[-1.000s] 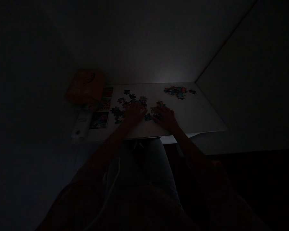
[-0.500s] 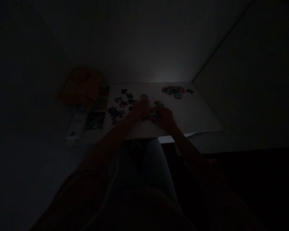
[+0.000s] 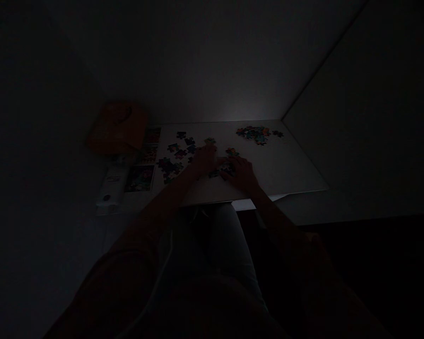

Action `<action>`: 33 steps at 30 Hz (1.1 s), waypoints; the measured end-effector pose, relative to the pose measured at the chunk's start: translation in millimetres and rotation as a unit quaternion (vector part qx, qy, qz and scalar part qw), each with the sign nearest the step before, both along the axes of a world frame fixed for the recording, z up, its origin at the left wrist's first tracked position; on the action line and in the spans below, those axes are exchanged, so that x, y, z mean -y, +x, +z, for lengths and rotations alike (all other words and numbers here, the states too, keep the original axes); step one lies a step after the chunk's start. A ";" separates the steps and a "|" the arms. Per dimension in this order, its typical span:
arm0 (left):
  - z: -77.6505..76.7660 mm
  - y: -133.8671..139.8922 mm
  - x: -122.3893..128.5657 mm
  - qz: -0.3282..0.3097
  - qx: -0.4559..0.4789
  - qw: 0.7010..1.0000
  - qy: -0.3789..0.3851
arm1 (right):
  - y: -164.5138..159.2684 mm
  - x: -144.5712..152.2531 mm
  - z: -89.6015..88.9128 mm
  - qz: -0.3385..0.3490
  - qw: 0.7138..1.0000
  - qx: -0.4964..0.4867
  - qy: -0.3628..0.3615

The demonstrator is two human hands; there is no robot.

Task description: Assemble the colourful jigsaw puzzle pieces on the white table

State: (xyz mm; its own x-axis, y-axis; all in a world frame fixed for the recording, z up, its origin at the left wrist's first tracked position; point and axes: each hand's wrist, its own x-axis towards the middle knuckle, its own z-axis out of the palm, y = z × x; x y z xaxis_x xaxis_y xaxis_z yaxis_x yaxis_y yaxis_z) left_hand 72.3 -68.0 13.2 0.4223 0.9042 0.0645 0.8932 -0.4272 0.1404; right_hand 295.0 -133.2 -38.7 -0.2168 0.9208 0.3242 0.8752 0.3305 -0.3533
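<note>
While no writing is legible, left hand (image 3: 204,159) and right hand (image 3: 240,172) touch puzzle pieces (image 3: 223,168), grip unclear.

Orange box (image 3: 117,126) at table's (image 3: 289,169) far left; white device (image 3: 109,187) near it.

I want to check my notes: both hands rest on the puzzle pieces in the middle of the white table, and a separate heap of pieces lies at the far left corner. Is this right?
Not quite. The head view shows the separate heap of pieces at the far right corner of the white table, not the left. Both the left hand and right hand do rest on the middle puzzle pieces.
</note>
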 end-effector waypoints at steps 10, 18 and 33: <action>-13.1 -13.7 -25.2 -0.049 0.033 0.998 0.009 | 0.6 0.4 0.4 -0.003 1.000 0.006 -0.002; -11.8 -7.0 -6.7 0.039 0.007 0.999 0.012 | 0.3 0.7 3.5 -0.005 1.000 0.015 -0.014; 4.1 -42.1 38.9 0.162 0.043 0.986 0.022 | -5.6 3.2 3.6 -0.015 0.997 0.077 -0.028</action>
State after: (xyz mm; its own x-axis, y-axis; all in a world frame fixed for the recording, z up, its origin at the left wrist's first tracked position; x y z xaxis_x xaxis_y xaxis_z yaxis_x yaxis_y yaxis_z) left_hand 30.2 -106.9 17.3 0.1026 0.9863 0.1296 0.9694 -0.1283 0.2091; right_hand 289.4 -136.4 -35.1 -0.2315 0.9434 0.2374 0.9299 0.2863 -0.2309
